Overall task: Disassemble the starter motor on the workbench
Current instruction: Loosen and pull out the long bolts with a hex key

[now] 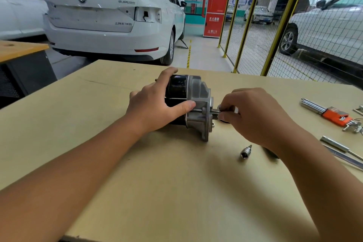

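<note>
The starter (193,104) lay on its side near the middle of the frame, on the tan bench (121,163), its black body toward the left and its grey aluminium nose housing toward the right. The left hand (157,108) gripped the black body, fingers curled over the top and thumb pressed along the near side where it met the housing. The right hand (253,116) was at the nose end, its fingertips pinching a small metal part (220,111) at the pinion shaft; what that part was could not be told. A small socket (246,152) lay on the bench below the right hand, just apart from it. At the right edge lay a hex key set (332,115) in an orange holder, and below it some long metal tools (341,151). A white car (110,17) stood in the upper left.
</note>
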A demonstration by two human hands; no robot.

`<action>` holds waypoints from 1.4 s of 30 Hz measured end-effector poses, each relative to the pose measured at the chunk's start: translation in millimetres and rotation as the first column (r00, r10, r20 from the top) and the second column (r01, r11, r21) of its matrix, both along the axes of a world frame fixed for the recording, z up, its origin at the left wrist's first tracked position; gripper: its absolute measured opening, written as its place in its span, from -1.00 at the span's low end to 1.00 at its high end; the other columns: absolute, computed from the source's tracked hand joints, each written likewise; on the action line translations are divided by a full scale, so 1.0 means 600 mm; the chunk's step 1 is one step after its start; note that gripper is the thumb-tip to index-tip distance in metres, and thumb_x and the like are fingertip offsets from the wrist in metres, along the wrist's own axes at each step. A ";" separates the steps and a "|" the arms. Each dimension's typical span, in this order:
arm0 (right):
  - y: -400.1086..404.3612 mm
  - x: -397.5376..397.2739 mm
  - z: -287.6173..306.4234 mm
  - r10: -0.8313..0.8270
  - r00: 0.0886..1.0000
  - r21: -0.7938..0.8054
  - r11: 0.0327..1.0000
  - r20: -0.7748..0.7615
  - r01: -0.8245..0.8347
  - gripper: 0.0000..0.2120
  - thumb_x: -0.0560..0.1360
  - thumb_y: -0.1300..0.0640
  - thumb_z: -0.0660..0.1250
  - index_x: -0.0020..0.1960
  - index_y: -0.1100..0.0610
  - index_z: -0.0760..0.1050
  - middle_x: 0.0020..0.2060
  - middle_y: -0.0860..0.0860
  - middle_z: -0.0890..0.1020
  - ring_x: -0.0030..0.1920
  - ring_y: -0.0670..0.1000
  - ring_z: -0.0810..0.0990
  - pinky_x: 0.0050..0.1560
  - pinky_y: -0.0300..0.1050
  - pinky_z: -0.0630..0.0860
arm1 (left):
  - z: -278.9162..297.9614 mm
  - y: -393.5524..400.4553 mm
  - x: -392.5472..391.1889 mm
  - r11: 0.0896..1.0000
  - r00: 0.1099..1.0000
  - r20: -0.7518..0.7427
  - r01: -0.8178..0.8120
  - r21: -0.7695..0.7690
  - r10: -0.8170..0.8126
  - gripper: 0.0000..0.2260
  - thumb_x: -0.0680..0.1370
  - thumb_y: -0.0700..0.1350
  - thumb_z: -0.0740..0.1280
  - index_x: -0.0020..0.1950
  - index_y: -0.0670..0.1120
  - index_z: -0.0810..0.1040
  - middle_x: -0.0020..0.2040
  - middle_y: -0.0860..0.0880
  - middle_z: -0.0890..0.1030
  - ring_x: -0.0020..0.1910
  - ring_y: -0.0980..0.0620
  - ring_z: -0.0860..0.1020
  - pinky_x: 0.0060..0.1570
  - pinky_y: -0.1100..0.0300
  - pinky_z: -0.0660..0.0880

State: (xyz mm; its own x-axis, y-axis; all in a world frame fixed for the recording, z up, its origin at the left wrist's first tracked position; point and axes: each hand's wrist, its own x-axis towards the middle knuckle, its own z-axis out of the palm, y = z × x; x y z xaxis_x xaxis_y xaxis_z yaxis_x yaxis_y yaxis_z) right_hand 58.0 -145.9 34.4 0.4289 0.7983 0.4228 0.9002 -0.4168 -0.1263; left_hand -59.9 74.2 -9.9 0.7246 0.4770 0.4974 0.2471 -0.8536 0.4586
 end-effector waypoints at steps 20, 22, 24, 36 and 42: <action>0.005 -0.014 0.003 -0.022 0.998 -0.078 0.997 0.062 0.026 -0.88 0.57 -0.05 0.36 -0.08 -0.02 0.52 -0.16 -0.09 0.54 -0.13 0.07 0.52 -0.11 0.01 0.47 | 0.007 -0.003 -0.007 0.998 0.999 -0.037 0.030 -0.058 -0.032 -0.12 0.26 0.60 0.26 0.51 0.36 0.11 0.26 0.13 0.58 0.20 -0.08 0.57 0.22 -0.09 0.36; 0.004 -0.015 0.004 -0.012 1.000 -0.075 0.997 0.009 0.013 -0.88 0.56 -0.01 0.38 -0.09 0.01 0.51 -0.19 -0.05 0.54 -0.13 0.09 0.52 -0.12 0.05 0.51 | 0.006 -0.002 -0.008 0.996 0.999 -0.024 0.043 -0.072 -0.045 -0.19 0.33 0.60 0.20 0.51 0.34 0.12 0.26 0.13 0.58 0.18 -0.09 0.57 0.24 -0.13 0.36; 0.003 -0.015 0.005 0.028 0.998 -0.032 0.999 -0.048 -0.030 -0.91 0.56 0.06 0.39 -0.09 0.05 0.56 -0.21 -0.03 0.54 -0.15 0.08 0.50 -0.13 0.05 0.51 | 0.005 -0.003 -0.008 0.997 0.999 -0.015 0.040 -0.063 -0.041 -0.23 0.38 0.57 0.17 0.52 0.32 0.12 0.26 0.11 0.59 0.16 -0.11 0.56 0.22 -0.13 0.35; 0.006 -0.013 0.005 0.017 1.000 -0.082 0.996 0.022 -0.015 -0.81 0.63 0.10 0.26 -0.01 0.09 0.65 -0.11 -0.02 0.55 -0.08 0.09 0.55 -0.01 0.09 0.53 | 0.010 -0.009 -0.008 0.996 0.999 -0.040 0.032 -0.084 -0.036 -0.15 0.29 0.60 0.24 0.52 0.34 0.13 0.26 0.10 0.60 0.20 -0.13 0.58 0.28 -0.18 0.42; 0.010 -0.019 0.001 -0.018 0.998 -0.094 0.995 0.068 0.024 -0.93 0.57 0.02 0.39 -0.05 -0.02 0.54 -0.14 -0.08 0.53 -0.12 0.06 0.51 -0.17 -0.05 0.41 | 0.011 -0.009 -0.011 0.996 0.998 -0.052 0.041 -0.085 -0.046 -0.08 0.24 0.60 0.28 0.52 0.35 0.11 0.29 0.10 0.59 0.20 -0.11 0.59 0.30 -0.24 0.45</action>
State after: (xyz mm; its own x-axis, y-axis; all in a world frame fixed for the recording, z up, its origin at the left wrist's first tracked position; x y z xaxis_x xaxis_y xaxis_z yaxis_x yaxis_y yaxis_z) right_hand 46.5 -140.2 34.9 0.4193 0.8271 0.3742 0.8962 -0.4428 -0.0255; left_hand -66.5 69.0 -3.5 0.7705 0.4826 0.4165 0.2370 -0.8234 0.5156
